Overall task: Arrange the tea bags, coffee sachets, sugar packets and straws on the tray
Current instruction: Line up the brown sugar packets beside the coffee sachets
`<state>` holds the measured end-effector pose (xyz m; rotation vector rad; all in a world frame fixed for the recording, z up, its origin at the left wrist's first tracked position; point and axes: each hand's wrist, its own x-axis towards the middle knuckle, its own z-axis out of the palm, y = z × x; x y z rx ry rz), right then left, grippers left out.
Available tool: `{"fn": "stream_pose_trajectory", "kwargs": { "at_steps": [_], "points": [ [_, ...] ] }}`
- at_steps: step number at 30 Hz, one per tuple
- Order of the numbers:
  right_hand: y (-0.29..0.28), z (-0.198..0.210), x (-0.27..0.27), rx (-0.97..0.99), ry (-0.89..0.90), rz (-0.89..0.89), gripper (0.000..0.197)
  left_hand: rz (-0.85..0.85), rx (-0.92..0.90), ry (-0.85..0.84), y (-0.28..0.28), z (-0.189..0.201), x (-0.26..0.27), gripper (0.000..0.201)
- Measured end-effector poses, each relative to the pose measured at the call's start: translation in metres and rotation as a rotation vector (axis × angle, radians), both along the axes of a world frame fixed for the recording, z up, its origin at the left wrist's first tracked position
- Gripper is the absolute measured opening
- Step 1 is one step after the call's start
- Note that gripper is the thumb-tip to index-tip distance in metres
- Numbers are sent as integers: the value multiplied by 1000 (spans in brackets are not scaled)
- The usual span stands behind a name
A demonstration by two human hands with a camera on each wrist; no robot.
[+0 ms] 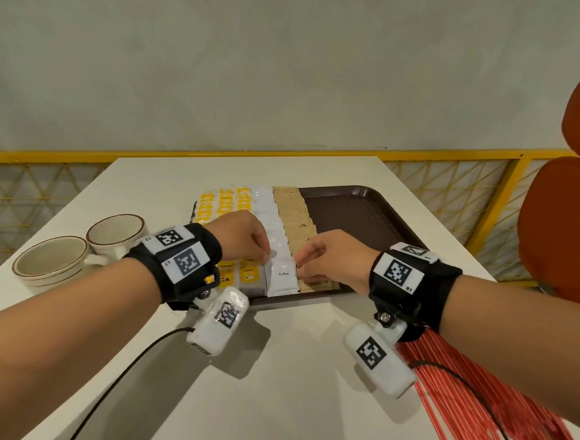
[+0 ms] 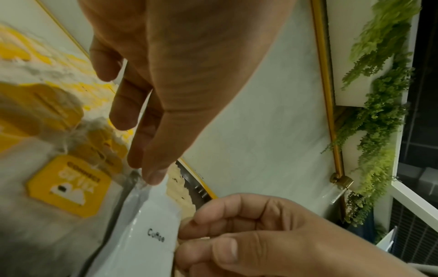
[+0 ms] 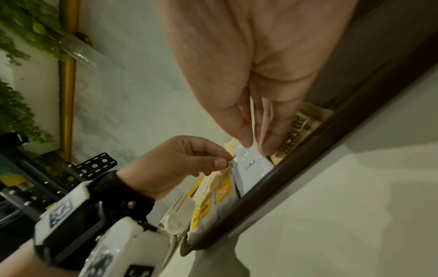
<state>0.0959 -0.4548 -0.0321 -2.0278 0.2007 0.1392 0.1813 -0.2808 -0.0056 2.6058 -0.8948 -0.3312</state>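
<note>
Left hand [image 1: 246,235], right hand [image 1: 330,257], coffee sachet [image 1: 283,277] pinched between

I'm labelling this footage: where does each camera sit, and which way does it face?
Head: on the head, looking forward and down at tray and table; both forearms show.
Left wrist: along left hand at coffee sachet; right hand enters.
Right wrist: along right hand at the same sachet; left hand enters.
All share the sachet.

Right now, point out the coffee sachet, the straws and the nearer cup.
coffee sachet [image 1: 283,277]: head view, printed front by the word Coffee.
straws [image 1: 468,400]: head view, middle of the red bundle.
nearer cup [image 1: 50,260]: head view, inside wall.
</note>
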Motion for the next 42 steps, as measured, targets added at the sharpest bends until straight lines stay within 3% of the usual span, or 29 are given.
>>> {"fn": "stream_pose_trajectory", "kwargs": {
  "at_steps": [7, 10, 15, 24, 36, 42],
  "points": [
    [-9, 11, -2, 99, -14, -23, 15, 16, -32, -35, -2, 2, 1, 6],
    [-24, 22, -3, -96, -63, -22, 14, -4, 21, -41, -7, 2, 1, 8],
    [-28, 16, -9, -414, 64, 130, 22, -25, 232, -125, -18, 2, 1, 10],
    [-16, 8, 3, -618, 14, 224, 30, -69, 355, -151, -26, 9, -1, 11],
    [-15, 6, 14, -595, 33, 165, 42, -150, 458, -94, -33, 16, 0, 20],
    [-20, 9, 11, -593, 25, 203, 46, -117, 424, -122, -35, 11, 4, 20]
  ]
}}
